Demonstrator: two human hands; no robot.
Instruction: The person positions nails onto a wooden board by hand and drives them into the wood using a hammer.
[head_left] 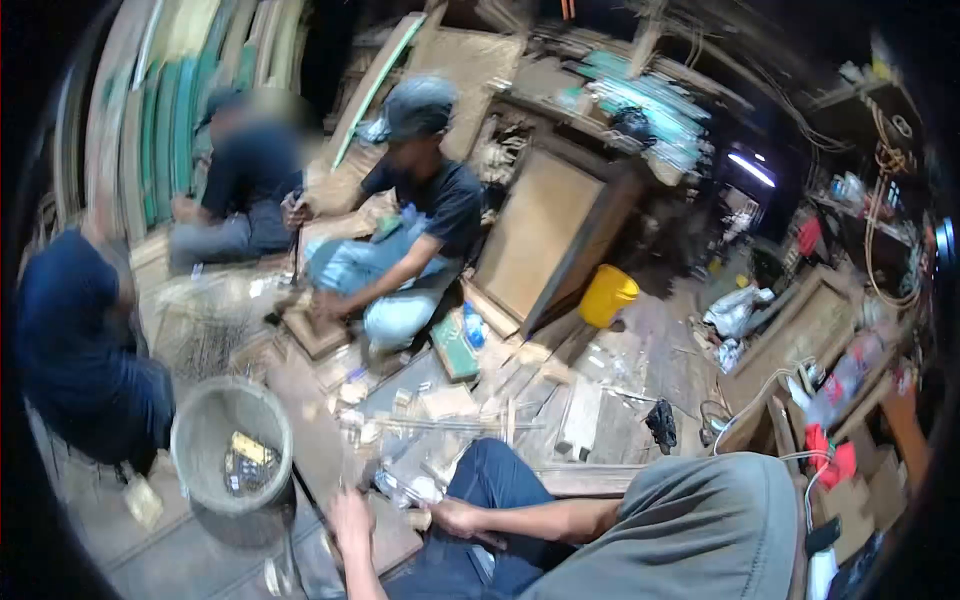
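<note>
My right hand (455,518) reaches in from the grey sleeve at the bottom right and is closed. A small pale wooden end (418,519) shows at its fingers; what it grips is unclear. To the left, my left hand (350,515) is over a flat wooden board (395,540), its fingers smeared by motion. Just left of it runs a thin dark bar (308,498). Beyond my hands lies a clear plastic bag or wrapper (405,487), blurred. My raised knee (500,480) in dark trousers is beside my right hand.
A grey bucket (232,440) holding a yellow-black object stands left. Beyond, a person in a cap (420,190) crouches over a wood block (315,330); two more people sit left. Wood scraps litter the floor. A yellow bucket (608,296) stands by a cabinet (545,225).
</note>
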